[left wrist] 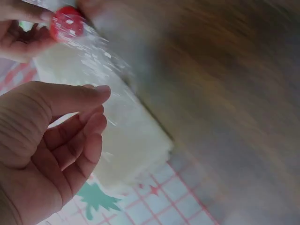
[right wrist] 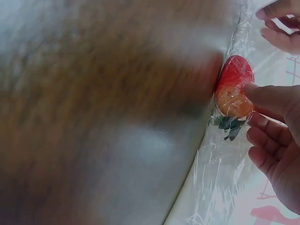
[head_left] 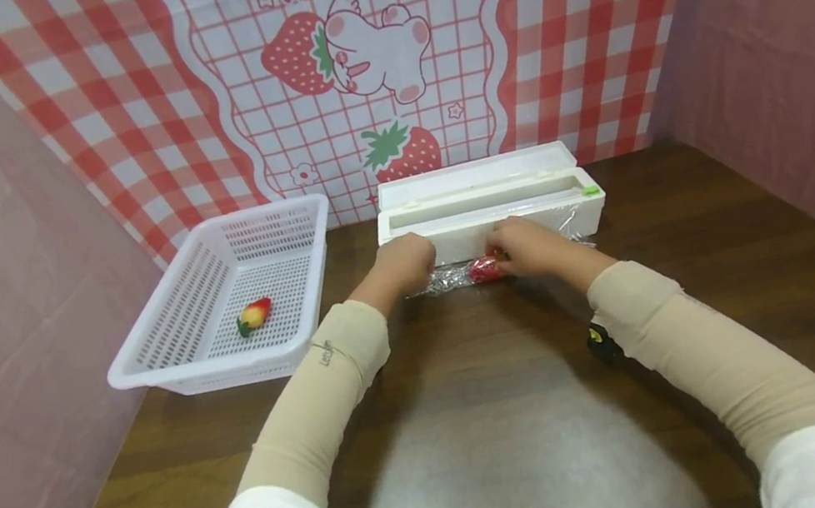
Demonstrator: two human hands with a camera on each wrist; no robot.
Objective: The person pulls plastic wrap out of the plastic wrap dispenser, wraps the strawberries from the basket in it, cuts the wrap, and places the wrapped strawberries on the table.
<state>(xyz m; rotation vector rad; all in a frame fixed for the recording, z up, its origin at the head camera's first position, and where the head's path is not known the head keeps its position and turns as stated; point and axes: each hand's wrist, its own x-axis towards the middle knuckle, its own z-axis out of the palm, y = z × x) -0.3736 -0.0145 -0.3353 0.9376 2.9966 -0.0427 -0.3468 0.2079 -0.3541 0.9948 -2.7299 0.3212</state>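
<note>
A red and yellow toy strawberry (right wrist: 236, 84) with green leaves lies wrapped in clear cling film (right wrist: 218, 173), in front of a white cling film dispenser (head_left: 494, 215) with its lid raised. My right hand (head_left: 533, 246) holds the strawberry at its leafy end, the thumb on top and the other fingers curled beside it. To the left, my left hand (head_left: 403, 264) is at the film's other end. In the left wrist view that hand (left wrist: 56, 136) has loosely bent fingers near the thumb, and I see nothing clearly gripped between them.
A white plastic basket (head_left: 130, 371) stands on the left of the brown wooden table (head_left: 505, 444), with another red and yellow strawberry (head_left: 254, 316) inside. A green cutter slide (head_left: 590, 190) sits at the dispenser's right end. Behind hangs a red-checked cloth (head_left: 580, 41).
</note>
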